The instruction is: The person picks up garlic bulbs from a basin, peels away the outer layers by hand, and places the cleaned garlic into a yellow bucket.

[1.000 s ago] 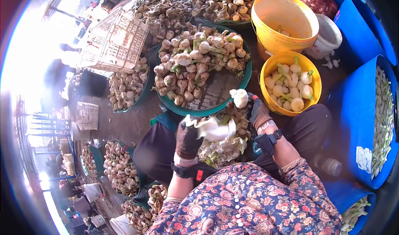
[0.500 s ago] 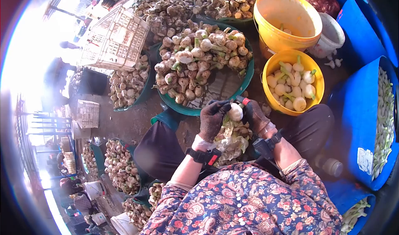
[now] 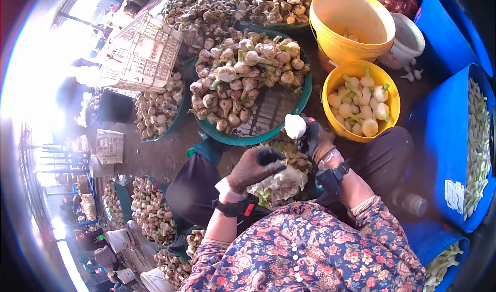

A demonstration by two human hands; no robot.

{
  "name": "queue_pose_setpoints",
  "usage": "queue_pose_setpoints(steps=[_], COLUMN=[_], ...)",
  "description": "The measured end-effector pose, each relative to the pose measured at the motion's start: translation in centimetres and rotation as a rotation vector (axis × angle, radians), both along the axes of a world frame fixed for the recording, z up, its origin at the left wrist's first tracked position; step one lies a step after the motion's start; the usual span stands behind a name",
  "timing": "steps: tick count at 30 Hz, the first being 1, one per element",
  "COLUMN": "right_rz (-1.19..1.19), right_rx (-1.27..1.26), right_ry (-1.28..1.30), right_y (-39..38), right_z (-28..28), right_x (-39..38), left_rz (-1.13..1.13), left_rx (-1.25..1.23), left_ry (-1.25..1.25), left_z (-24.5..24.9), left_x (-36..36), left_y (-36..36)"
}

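My right hand [image 3: 316,139], in a dirty dark glove, grips a white peeled garlic bulb [image 3: 295,126]. A small tool with a red mark sits in the same hand; its blade, if any, is hidden. My left hand [image 3: 257,169], also gloved, is apart from the bulb, with fingers curved and slightly spread above a heap of pale garlic peelings [image 3: 283,184] in my lap. Beyond both hands, a green tub [image 3: 306,98] holds soiled, unpeeled garlic bulbs [image 3: 243,75] and some murky water. On the right, a yellow bucket [image 3: 393,103] contains peeled white bulbs [image 3: 368,106] with green stems.
A taller yellow bucket [image 3: 356,44] and a greyish bucket [image 3: 413,34] stand behind. Blue containers [image 3: 439,152] line the right side. More garlic heaps [image 3: 150,209] and white crates [image 3: 139,54] lie to the left. A clear bottle [image 3: 413,204] is beside my right leg.
My left hand has let go of the bulb and moved down and left over the peelings. The bulb stays in my right hand, now showing more bare white surface.
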State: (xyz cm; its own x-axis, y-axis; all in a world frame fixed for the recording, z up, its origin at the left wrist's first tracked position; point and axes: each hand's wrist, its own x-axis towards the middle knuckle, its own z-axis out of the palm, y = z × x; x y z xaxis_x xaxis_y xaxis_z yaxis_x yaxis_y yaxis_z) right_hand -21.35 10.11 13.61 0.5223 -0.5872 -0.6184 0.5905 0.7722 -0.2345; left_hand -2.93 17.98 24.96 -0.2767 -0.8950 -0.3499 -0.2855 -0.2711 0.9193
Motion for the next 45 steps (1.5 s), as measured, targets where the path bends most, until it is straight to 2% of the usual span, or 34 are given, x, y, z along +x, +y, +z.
queue_pose_setpoints(steps=[3,4,5,6,7,8,9,10,11,12,13,15,16,17,19,21,23,25,26,27,29,31,33,35,37,39,40,43,45], right_rz=[-0.056,-0.077,-0.095,0.015,0.072,0.128,0.183,0.255,0.145,0.038,-0.069,-0.18,-0.216,-0.297,-0.243,-0.213,-0.151,-0.061,0.017,0.095,0.182,0.202,0.146,0.149,0.158,0.228,0.262,0.274,0.392], right_rx=[-0.02,-0.039,-0.058,-0.229,-0.418,-0.604,-0.787,-1.244,-0.914,-0.584,-0.252,-0.327,-0.352,-0.435,-0.474,-0.309,-0.137,-0.164,-0.195,-0.224,-0.247,-0.302,-0.403,-0.527,-0.714,-0.77,-0.803,-0.892,-0.957], right_ry=[0.15,0.239,0.329,0.502,0.477,0.448,0.416,0.72,0.49,0.26,0.029,-0.294,-0.465,-0.493,-0.901,-0.699,-0.19,0.091,0.2,0.309,0.435,0.545,0.647,0.805,1.007,1.119,1.173,1.175,1.273], right_y=[-0.5,-0.3,0.0,0.4,0.2,-0.1,-0.2,0.4,0.3,0.1,-0.2,-0.7,-0.9,-1.1,-3.4,-3.5,-3.1,-1.9,-1.6,-1.5,-1.7,-1.0,-0.4,-0.4,0.0,0.4,0.7,1.1,1.1], right_z=[-1.0,-0.9,-0.8,-0.5,-1.2,-0.8,-0.5,0.0,0.3,0.5,0.7,1.7,2.2,3.1,3.1,5.2,3.3,4.6,4.3,4.0,3.5,2.9,2.3,1.9,2.1,2.9,3.2,3.7,4.6], right_x=[0.8,1.1,1.2,0.4,0.1,0.2,0.2,-0.8,-0.8,-0.8,-0.7,-2.3,-3.2,-3.6,-4.4,-5.1,-4.0,-1.5,-0.6,0.0,0.4,0.7,0.9,1.1,1.4,1.4,1.3,1.1,1.0], left_rz=[0.036,0.067,0.082,0.096,0.11,0.142,0.201,0.256,0.311,0.19,0.134,0.007,-0.079,-0.092,0.14,0.484,0.673,0.641,0.559,0.558,0.549,0.643,0.621,0.534,0.378,0.198,0.175,0.183,0.149], left_rx=[-0.261,-0.401,-0.42,-0.441,-0.464,-0.289,-0.132,0.026,0.187,0.15,0.103,0.152,0.081,-0.131,-0.346,-0.365,-0.47,-0.432,-0.26,-0.233,-0.173,-0.24,-0.128,-0.116,-0.214,-0.484,-0.464,-0.574,-0.633], left_ry=[-0.564,-0.674,-0.618,-0.563,-0.509,-0.166,0.02,0.206,0.392,0.775,0.805,0.496,0.368,0.102,-0.492,-0.579,-1.056,-1.11,-1.151,-1.134,-1.105,-0.851,-0.133,0.1,0.046,-0.32,-0.354,-0.526,-0.608], left_z=[-0.2,-0.3,-1.2,-2.7,-3.7,-3.8,-3.7,-3.4,-3.0,-2.6,-1.6,1.4,1.7,0.7,-2.1,-3.5,-7.0,-8.4,-7.7,-7.7,-7.6,-7.6,-9.6,-7.9,-8.3,-6.6,-5.1,-4.4,-3.8], left_x=[-1.6,-2.5,-3.2,-3.6,-3.8,-4.1,-3.9,-3.5,-2.9,-1.7,-1.0,0.2,1.0,1.7,4.5,7.9,10.0,11.1,10.7,10.8,10.5,9.5,8.5,4.2,1.3,-1.0,-2.1,-2.7,-2.9], left_y=[-1.3,-1.7,-1.9,-2.2,-2.5,-2.3,-2.1,-2.0,-1.8,-1.7,-1.5,-2.3,-3.1,-4.5,-7.9,-14.7,-19.2,-22.7,-23.8,-24.5,-24.9,-22.5,-18.5,-12.2,-7.3,-4.5,-3.8,-2.9,-2.7])
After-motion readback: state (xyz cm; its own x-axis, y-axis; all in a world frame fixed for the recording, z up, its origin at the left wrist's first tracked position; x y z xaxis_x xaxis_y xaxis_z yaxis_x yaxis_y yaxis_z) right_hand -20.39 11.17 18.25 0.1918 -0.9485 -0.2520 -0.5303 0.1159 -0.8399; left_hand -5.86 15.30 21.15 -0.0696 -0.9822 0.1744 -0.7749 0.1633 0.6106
